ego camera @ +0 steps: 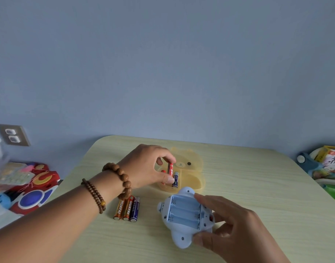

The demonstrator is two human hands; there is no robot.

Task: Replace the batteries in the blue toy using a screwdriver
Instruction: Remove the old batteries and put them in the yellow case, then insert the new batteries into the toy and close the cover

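Observation:
The blue toy (182, 215) lies face down on the table, its battery bay open and showing three empty slots. My right hand (237, 226) grips its right side. My left hand (147, 166) reaches into a yellow bear-shaped box (193, 168) and pinches a red battery (170, 168) upright between thumb and fingers. A dark blue battery (175, 180) and another red one (163, 171) stand in the box beside it. Three batteries (127, 208), two orange and one dark blue, lie side by side left of the toy. No screwdriver is visible.
The pale wood-grain table (257, 186) ends at a blue wall. Colourful toys (35, 188) are piled off the table's left edge, below a wall socket (13, 135). Boxes and a book (330, 164) sit off the right edge.

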